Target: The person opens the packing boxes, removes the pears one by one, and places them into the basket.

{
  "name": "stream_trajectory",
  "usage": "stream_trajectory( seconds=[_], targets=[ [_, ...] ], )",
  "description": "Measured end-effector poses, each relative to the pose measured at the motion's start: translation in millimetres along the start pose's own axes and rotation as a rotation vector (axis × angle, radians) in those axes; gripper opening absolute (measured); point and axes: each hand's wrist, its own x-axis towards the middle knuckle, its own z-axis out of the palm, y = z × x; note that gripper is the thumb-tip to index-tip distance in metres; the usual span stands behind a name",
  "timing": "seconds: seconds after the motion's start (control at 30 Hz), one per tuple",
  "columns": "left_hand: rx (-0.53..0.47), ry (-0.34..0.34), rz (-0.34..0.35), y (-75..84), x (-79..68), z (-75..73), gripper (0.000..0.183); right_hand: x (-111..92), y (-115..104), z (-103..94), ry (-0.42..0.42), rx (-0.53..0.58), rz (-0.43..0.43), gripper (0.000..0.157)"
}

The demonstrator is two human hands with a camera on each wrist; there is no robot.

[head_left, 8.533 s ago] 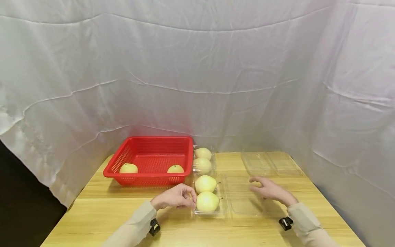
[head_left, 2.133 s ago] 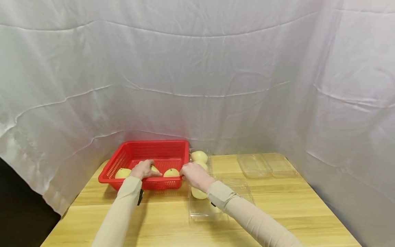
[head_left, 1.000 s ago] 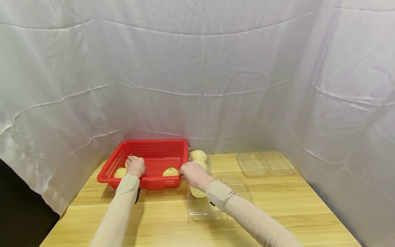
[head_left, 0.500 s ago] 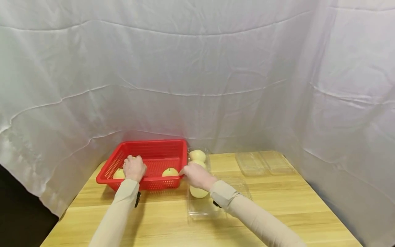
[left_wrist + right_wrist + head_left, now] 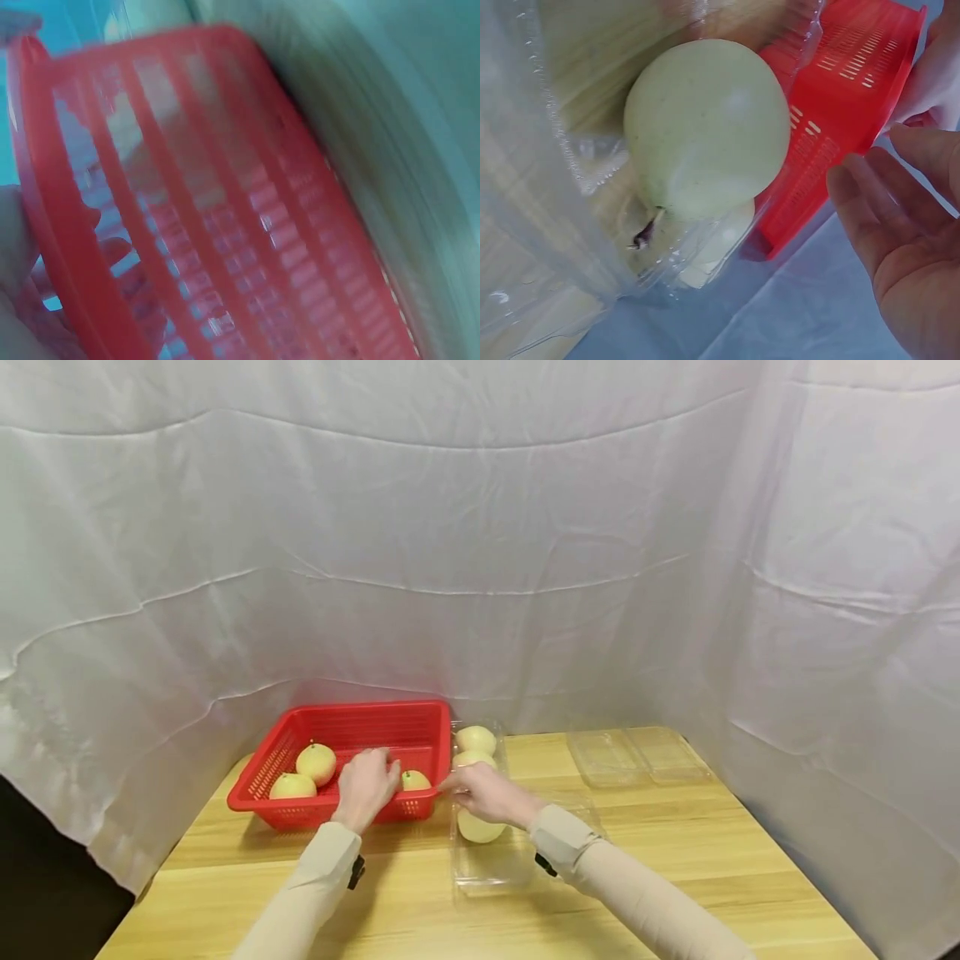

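Observation:
My left hand (image 5: 367, 785) reaches over the front rim of the red plastic basket (image 5: 277, 752). In the left wrist view, its fingers (image 5: 112, 251) show behind the slotted wall. Three pears are in the basket: two at the left, a rear pear (image 5: 316, 764) and a front pear (image 5: 292, 786), and a right pear (image 5: 415, 781) beside my left hand. My right hand (image 5: 487, 792) is at the basket's front right corner. In the right wrist view, its thumb and fingers stand apart near the rim, holding nothing visible. Below it, a pear (image 5: 705, 124) sits in a clear clamshell box (image 5: 480, 868).
Behind that box, another clear box (image 5: 501, 752) holds two pears (image 5: 476, 740). The front box's lid (image 5: 581, 814) lies folded out to the right. More clear packaging (image 5: 637, 756) lies at the back right. Grey-white cloth (image 5: 480, 568) hangs around the wooden table (image 5: 675, 860).
A pear once in the front box is now in the basket. My left hand set it down at the left, released it and moved right. My right hand's thumb and fingers have parted at the corner.

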Motion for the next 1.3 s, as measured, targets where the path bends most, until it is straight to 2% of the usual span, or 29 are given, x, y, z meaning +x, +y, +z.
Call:
stream_trajectory(
  seconds=[0.13, 0.33, 0.77, 0.9, 1.1, 1.3],
  targets=[
    [-0.002, 0.032, 0.077, 14.2, -5.4, 5.6, 0.013, -6, 5, 0.0, 0.015, 0.007, 0.011, 0.025],
    [-0.010, 0.107, 0.173, 26.5, -13.5, 11.8, 0.011, -16, 11, -0.1, -0.006, 0.021, 0.048, 0.017],
    [-0.106, 0.220, 0.409, 41.5, -33.1, 19.7, 0.002, -37, 20, -1.4, -0.027, 0.013, 0.139, 0.011],
    [-0.123, 0.218, 0.504, 44.2, -36.3, 20.6, 0.001, -45, 24, -5.9, -0.034, 0.032, 0.189, 0.011],
    [-0.160, 0.247, 0.680, 46.2, -38.7, 21.5, 0.007, -54, 32, -10.6, -0.018, 0.019, 0.197, 0.008],
    [-0.168, 0.222, 0.734, 47.3, -43.3, 20.0, 0.007, -58, 37, -8.4, -0.036, -0.011, 0.159, 0.018]
  ],
)
